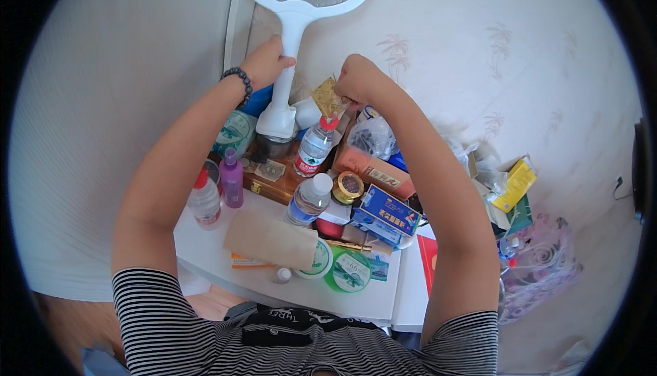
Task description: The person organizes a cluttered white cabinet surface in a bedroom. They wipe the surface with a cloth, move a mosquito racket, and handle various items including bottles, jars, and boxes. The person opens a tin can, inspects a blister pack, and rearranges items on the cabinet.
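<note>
My left hand [265, 62], with a dark bead bracelet at its wrist, is wrapped round the handle of a white electric fly swatter [293, 32]. The swatter stands upright, mesh head at the top, its wide base among the things at the back of the table. To the right, my right hand [361, 80] is closed, its fingertips at the edge of a small gold packet [327, 95] that looks wrapped in clear plastic. Just below the packet stands a red-capped water bottle [315, 147] on a brown wooden box [275, 188].
The white table [226, 253] is crowded: a purple spray bottle [233, 179], another red-capped bottle [204, 201], a white-capped bottle [309, 201], green round tubs [350, 271] and blue boxes [389, 210]. A patterned bag [540, 266] is at the right; walls rise behind and left.
</note>
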The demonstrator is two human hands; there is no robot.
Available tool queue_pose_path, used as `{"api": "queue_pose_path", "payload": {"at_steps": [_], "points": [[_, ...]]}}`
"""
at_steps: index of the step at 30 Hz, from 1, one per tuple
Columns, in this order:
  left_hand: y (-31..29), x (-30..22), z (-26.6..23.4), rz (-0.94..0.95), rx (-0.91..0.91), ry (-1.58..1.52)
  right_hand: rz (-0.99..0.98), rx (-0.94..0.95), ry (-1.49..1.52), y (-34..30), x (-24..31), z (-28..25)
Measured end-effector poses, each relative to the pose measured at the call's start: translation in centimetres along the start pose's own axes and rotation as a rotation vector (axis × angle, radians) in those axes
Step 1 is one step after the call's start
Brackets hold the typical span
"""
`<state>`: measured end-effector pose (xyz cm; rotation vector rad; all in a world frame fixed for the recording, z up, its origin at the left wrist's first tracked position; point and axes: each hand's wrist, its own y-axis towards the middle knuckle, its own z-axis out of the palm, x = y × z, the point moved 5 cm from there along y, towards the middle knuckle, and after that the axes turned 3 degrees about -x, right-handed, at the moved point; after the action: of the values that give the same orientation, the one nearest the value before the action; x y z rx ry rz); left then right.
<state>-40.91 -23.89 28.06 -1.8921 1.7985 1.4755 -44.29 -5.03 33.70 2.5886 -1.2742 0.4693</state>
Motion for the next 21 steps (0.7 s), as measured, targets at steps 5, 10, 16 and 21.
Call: {"api": "queue_pose_path", "payload": {"at_steps": [5, 10, 16, 21], "points": [[0.3, 0.9, 0.3, -0.051, 0.047, 0.024, -0.066, -0.019, 0.187, -3.5, -1.9, -2.2], [0.0, -0.1, 0.9, -0.187, 0.114, -0.024, -0.042, -0.021, 0.488, -8.0, -5.0, -4.2], [0.1, -0.4, 0.6, -0.259, 0.074, -0.073, -0.041, -0.007, 0.74, -13.0, -9.3, -3.0], [-0.3, -0.1, 0.1, -0.278, -0.014, -0.103, 0.015, 0.036, 0.855, -17.0, -11.5, -1.0]]}}
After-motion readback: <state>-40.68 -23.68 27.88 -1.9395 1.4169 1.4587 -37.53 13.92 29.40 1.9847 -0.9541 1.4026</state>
